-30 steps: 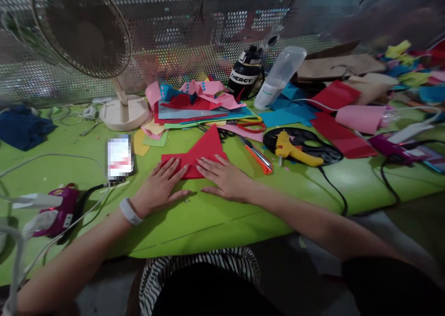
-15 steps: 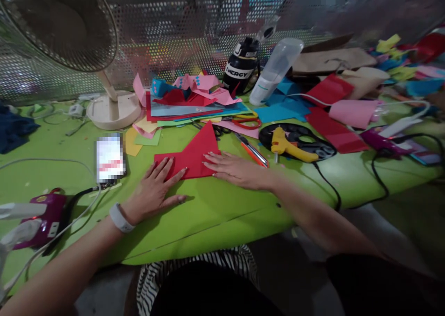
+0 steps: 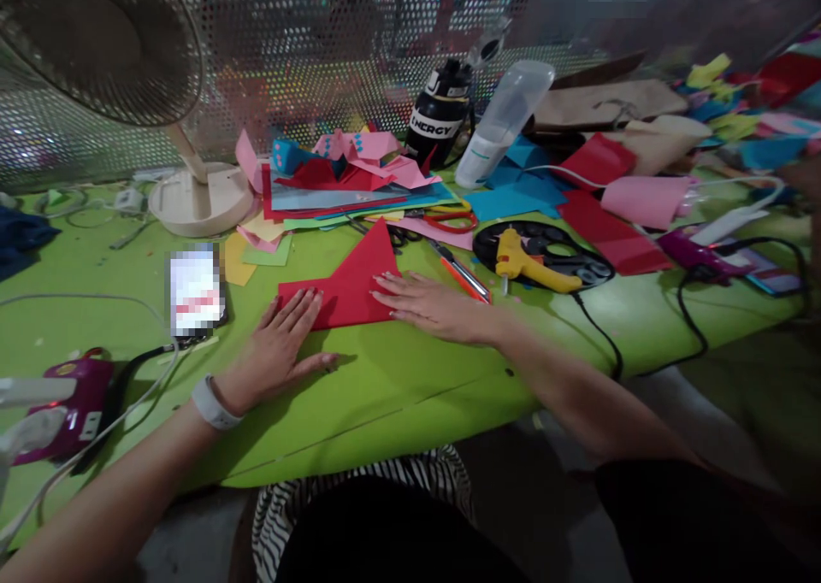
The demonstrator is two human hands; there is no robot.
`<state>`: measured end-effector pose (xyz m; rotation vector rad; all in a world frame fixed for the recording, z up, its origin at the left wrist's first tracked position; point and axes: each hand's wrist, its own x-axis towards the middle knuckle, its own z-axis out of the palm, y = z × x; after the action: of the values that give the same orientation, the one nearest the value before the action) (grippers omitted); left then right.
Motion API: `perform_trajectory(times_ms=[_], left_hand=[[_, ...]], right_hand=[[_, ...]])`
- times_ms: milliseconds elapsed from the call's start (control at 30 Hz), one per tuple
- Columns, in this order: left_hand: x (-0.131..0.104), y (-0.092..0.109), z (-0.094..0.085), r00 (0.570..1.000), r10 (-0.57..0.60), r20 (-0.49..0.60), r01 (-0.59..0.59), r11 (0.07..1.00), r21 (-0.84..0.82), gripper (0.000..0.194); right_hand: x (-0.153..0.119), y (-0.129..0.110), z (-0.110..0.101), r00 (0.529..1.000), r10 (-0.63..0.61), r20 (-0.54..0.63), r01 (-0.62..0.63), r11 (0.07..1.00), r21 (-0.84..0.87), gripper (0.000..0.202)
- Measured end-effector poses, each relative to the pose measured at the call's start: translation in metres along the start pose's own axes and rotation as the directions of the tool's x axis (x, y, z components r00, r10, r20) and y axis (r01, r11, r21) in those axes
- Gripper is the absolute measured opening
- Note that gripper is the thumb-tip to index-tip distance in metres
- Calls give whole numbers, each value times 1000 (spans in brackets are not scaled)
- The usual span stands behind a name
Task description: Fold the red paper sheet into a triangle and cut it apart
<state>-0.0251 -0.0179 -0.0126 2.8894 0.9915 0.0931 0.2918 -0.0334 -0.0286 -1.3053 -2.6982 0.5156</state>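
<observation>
The hands were apart, neither clamped on anything, one at each end of a folded red paper that lay near the front of the green tabletop, its peak pointing away from the person. The left hand lay palm down, fingers close together and angled forward and right over the paper's left end, the thumb stretched out rightward below its near edge. The left forearm rose from the lower left corner, a pale wristband around the wrist. The right hand, also palm down, pointed its slightly spread fingers leftward across the paper's right end, its forearm slanting in from the lower right. Just beyond the right hand lay an orange cutter, with a yellow glue gun farther right on a black tray. Red-handled scissors lay behind the paper, near a stack of coloured sheets. Left of the paper were a phone and, nearer the person, a purple power strip. Toward the back stood a fan, a black bottle and a tilted clear bottle.
</observation>
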Motion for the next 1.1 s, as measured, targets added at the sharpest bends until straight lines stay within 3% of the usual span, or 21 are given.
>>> perform_trajectory(times_ms=[400,633,767,1100], left_hand=[[-9,-4,-10,980,-159,117,158,987,14,97],[-17,-19,-14,981,-57,183,55,998,13,97],[-17,-21,-17,968,-57,245,60,998,-4,100],[-21,-32,-23,961,-2,275,8,1000,-20,97]], right_hand=[[-1,-2,-1,1000,9,-1,-9,1000,30,51],[-3,0,2,1000,2,-8,-2,999,42,51],[-3,-1,1,1000,9,13,-10,999,39,52],[-3,1,3,1000,1,22,-2,1000,22,54]])
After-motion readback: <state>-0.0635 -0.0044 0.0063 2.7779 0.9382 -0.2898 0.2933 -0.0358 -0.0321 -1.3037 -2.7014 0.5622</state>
